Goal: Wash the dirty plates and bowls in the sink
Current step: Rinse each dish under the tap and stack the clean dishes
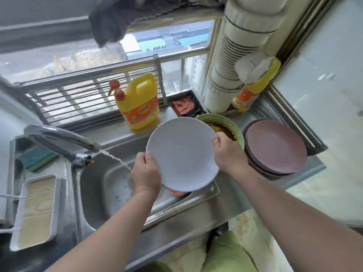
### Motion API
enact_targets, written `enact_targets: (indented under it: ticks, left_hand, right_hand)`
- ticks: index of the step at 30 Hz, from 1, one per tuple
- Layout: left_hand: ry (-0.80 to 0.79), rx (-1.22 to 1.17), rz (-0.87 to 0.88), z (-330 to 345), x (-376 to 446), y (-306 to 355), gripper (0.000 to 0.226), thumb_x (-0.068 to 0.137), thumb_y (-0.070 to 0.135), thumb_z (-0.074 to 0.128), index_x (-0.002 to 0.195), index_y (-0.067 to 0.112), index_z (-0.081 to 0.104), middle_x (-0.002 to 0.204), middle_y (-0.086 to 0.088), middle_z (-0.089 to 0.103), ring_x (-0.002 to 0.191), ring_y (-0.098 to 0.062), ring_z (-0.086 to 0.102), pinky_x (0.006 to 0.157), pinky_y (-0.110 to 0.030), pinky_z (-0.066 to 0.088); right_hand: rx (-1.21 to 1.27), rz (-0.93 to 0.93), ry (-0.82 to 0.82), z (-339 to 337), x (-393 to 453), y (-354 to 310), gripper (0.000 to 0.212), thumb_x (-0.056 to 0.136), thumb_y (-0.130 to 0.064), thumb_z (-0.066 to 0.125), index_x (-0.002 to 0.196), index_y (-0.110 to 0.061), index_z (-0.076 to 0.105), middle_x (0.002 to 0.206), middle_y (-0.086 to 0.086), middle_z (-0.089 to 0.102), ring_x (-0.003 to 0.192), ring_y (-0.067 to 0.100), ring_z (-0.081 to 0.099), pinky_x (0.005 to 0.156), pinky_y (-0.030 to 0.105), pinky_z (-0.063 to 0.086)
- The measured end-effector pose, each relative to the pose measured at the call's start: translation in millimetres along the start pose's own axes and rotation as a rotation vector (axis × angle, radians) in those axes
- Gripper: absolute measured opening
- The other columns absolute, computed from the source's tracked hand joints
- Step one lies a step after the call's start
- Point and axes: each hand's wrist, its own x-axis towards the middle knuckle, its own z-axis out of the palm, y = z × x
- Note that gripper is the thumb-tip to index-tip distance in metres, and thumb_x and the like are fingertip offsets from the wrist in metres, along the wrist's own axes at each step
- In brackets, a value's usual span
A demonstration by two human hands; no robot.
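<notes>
Both hands gripped a white plate by opposite edges: the left hand curled round its lower left rim, thumb on the face, and the right hand pinched the right rim. The plate was held tilted over the right end of the steel sink, its lower edge just above something orange in the basin, only partly seen. Water ran from the faucet and fell just left of the left hand, not onto the plate.

Behind the plate's upper right edge sat a green plate smeared with brown residue, partly hidden. Just beside it on the counter stood a stack of pink plates, close to the right wrist. Beyond the plate, a yellow detergent jug stood on the window ledge, with a folded reddish cloth to its right. Left of the basin lay a green-and-yellow sponge and a white tray, well apart from the hands.
</notes>
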Motion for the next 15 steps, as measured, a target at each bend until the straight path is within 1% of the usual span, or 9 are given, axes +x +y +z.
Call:
enact_targets:
  ticks: [2, 3, 5, 6, 8, 9, 11, 12, 15]
  left_hand:
    - [-0.040, -0.052, 0.099, 27.1, -9.9, 22.8, 0.036, 0.099, 0.045, 0.037, 0.082, 0.015, 0.046, 0.072, -0.003, 0.056, 0.071, -0.026, 0.051, 0.066, -0.044, 0.037]
    - [-0.078, -0.065, 0.135, 43.7, -14.5, 33.9, 0.034, 0.098, 0.045, 0.037, 0.083, 0.015, 0.046, 0.072, -0.002, 0.055, 0.070, -0.023, 0.050, 0.065, -0.042, 0.039]
    - [-0.161, -0.044, 0.192, 81.9, -25.6, 56.8, 0.028, 0.103, 0.039, 0.038, 0.087, 0.017, 0.047, 0.075, -0.002, 0.056, 0.070, -0.018, 0.051, 0.064, -0.038, 0.037]
    - [-0.203, -0.021, 0.215, 103.1, -31.0, 66.7, 0.025, 0.107, 0.034, 0.039, 0.090, 0.019, 0.048, 0.078, -0.002, 0.057, 0.073, -0.019, 0.053, 0.063, -0.039, 0.036]
    - [-0.281, 0.044, 0.234, 147.2, -41.7, 84.3, 0.021, 0.111, 0.029, 0.038, 0.097, 0.018, 0.050, 0.086, -0.005, 0.059, 0.081, -0.027, 0.056, 0.070, -0.039, 0.038]
    - [-0.324, 0.080, 0.231, 168.1, -47.5, 92.3, 0.022, 0.111, 0.031, 0.038, 0.100, 0.017, 0.051, 0.090, -0.007, 0.061, 0.086, -0.031, 0.058, 0.074, -0.039, 0.040]
    - [-0.415, 0.164, 0.209, 209.1, -56.7, 103.2, 0.027, 0.111, 0.037, 0.035, 0.105, 0.018, 0.053, 0.098, -0.008, 0.063, 0.091, -0.035, 0.062, 0.079, -0.040, 0.048]
    - [-0.449, 0.225, 0.213, 226.6, -60.4, 107.2, 0.029, 0.111, 0.038, 0.034, 0.108, 0.017, 0.054, 0.100, -0.008, 0.064, 0.092, -0.036, 0.063, 0.080, -0.039, 0.050]
    - [-0.477, 0.488, 0.340, 267.8, -67.9, 115.1, 0.033, 0.111, 0.031, 0.035, 0.122, 0.009, 0.056, 0.111, -0.014, 0.067, 0.104, -0.037, 0.065, 0.079, -0.036, 0.045]
  right_hand:
    - [0.040, 0.026, 0.098, -16.7, 7.4, 29.1, 0.029, 0.112, -0.040, 0.033, 0.102, -0.024, 0.054, 0.096, 0.004, 0.065, 0.087, 0.033, 0.056, 0.078, 0.047, 0.047]
    - [0.058, 0.037, 0.136, -26.2, 12.5, 48.1, 0.029, 0.112, -0.041, 0.034, 0.104, -0.023, 0.056, 0.096, 0.006, 0.066, 0.088, 0.035, 0.058, 0.078, 0.047, 0.048]
    - [0.093, 0.083, 0.188, -50.8, 20.2, 85.0, 0.036, 0.111, -0.045, 0.035, 0.108, -0.022, 0.062, 0.097, 0.009, 0.069, 0.090, 0.037, 0.061, 0.078, 0.046, 0.048]
    - [0.098, 0.119, 0.213, -63.9, 23.7, 103.7, 0.041, 0.110, -0.049, 0.033, 0.113, -0.024, 0.066, 0.099, 0.008, 0.071, 0.093, 0.037, 0.064, 0.079, 0.044, 0.048]
    - [0.080, 0.158, 0.291, -91.0, 32.7, 142.8, 0.043, 0.109, -0.049, 0.031, 0.126, -0.032, 0.067, 0.111, 0.001, 0.072, 0.104, 0.033, 0.066, 0.085, 0.041, 0.049]
    - [0.076, 0.163, 0.325, -103.1, 38.0, 162.8, 0.041, 0.109, -0.046, 0.032, 0.125, -0.031, 0.066, 0.114, 0.000, 0.072, 0.106, 0.033, 0.065, 0.088, 0.042, 0.049]
    - [0.091, 0.220, 0.333, -124.5, 44.5, 199.2, 0.034, 0.109, -0.038, 0.035, 0.109, -0.021, 0.064, 0.103, 0.006, 0.068, 0.099, 0.034, 0.062, 0.085, 0.043, 0.046]
    - [0.074, 0.265, 0.322, -131.8, 46.8, 216.6, 0.031, 0.109, -0.035, 0.035, 0.103, -0.020, 0.062, 0.097, 0.006, 0.065, 0.094, 0.033, 0.059, 0.082, 0.041, 0.042]
    - [0.015, 0.352, 0.288, -141.9, 51.7, 260.1, 0.029, 0.108, -0.029, 0.036, 0.098, -0.019, 0.061, 0.095, 0.011, 0.066, 0.088, 0.034, 0.054, 0.078, 0.039, 0.039]
